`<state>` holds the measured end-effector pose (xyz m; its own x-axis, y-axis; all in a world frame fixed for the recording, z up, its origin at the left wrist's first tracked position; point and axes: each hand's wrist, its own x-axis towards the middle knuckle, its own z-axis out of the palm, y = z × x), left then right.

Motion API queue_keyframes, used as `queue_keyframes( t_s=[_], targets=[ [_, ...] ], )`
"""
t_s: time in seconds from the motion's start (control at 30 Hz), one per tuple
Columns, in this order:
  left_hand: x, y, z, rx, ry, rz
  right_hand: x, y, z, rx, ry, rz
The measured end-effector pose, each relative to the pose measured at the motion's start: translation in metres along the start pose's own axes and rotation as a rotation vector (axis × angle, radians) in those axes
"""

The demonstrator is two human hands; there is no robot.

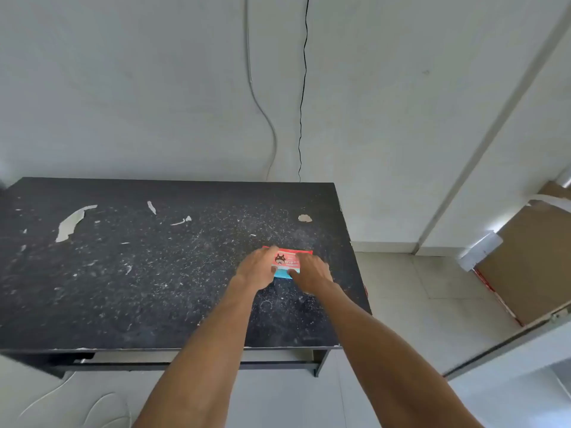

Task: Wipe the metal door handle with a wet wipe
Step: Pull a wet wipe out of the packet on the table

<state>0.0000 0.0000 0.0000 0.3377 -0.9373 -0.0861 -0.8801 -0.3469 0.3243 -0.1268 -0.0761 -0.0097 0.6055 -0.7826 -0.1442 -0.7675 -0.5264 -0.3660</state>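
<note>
A red and blue pack of wet wipes (288, 261) lies flat on the right part of a black table (139, 273). My left hand (258, 268) rests on the pack's left side, fingers bent over it. My right hand (310, 273) presses on the pack's right side, with the thumb on its blue lower edge. Both hands touch the pack, which stays on the table. At the far right edge, a metal door handle (481, 249) sticks out of a brown door (531, 261).
The black table top is scratched, with peeled patches at the back left (72, 222). A white cable (262, 112) and a black cable (304, 88) hang down the white wall behind it. Pale floor tiles (411, 291) lie to the right, toward the door.
</note>
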Motion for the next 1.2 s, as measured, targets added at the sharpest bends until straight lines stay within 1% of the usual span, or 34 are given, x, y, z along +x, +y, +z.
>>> queue_keyframes(
  t_s=[0.17, 0.33, 0.53, 0.7, 0.83, 1.07, 1.2],
  targets=[
    [0.006, -0.002, 0.013, -0.001, -0.038, 0.003, 0.005, 0.003, 0.002, 0.000, 0.030, -0.006],
    [0.015, -0.003, 0.016, -0.036, 0.031, -0.015, 0.013, 0.008, 0.007, -0.061, 0.046, -0.058],
    [0.021, -0.005, 0.019, -0.074, 0.033, -0.077, 0.022, 0.010, 0.009, -0.135, 0.088, -0.109],
    [0.022, -0.004, 0.020, -0.069, 0.043, -0.108, 0.035, 0.008, -0.002, -0.016, 0.145, -0.031],
    [0.021, -0.005, 0.019, -0.040, 0.057, -0.108, 0.044, 0.011, -0.008, 0.162, 0.226, 0.132],
    [0.020, -0.001, 0.014, -0.059, 0.078, -0.137, 0.044, 0.018, -0.002, 0.099, 0.127, 0.218],
    [0.019, 0.000, 0.011, -0.038, 0.035, -0.147, 0.040, 0.016, 0.003, 0.110, 0.092, 0.206]
  ],
)
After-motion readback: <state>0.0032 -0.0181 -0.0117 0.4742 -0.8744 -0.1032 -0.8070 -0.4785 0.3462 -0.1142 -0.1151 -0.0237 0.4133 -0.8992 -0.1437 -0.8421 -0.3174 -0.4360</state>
